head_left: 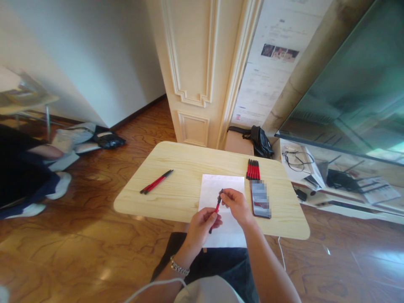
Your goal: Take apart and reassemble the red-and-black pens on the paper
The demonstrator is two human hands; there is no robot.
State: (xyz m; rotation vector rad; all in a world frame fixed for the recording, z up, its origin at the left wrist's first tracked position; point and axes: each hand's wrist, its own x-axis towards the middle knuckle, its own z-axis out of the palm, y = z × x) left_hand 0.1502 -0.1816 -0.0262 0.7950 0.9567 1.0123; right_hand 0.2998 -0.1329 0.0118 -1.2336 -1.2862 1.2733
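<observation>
Both hands meet over a white sheet of paper (222,235) at the near side of the table. Between them is a red pen (217,207) with black ends, tilted up to the right. My left hand (203,223) is closed round its red barrel, the lower black end sticking out below. At the upper black end, the fingers of my right hand (235,203) pinch the pen. Two similar red pens (157,182) lie side by side on the left of the table. Several more red pens (253,169) form a neat row at the far right, just beyond a phone (261,200).
The light wooden table (179,160) has rounded corners. Behind its right side, a black bag (261,142) rests on a box. Further right is a white cabinet (341,210) with cables and a large dark screen (356,92) above. Another person (22,172) is at the left edge.
</observation>
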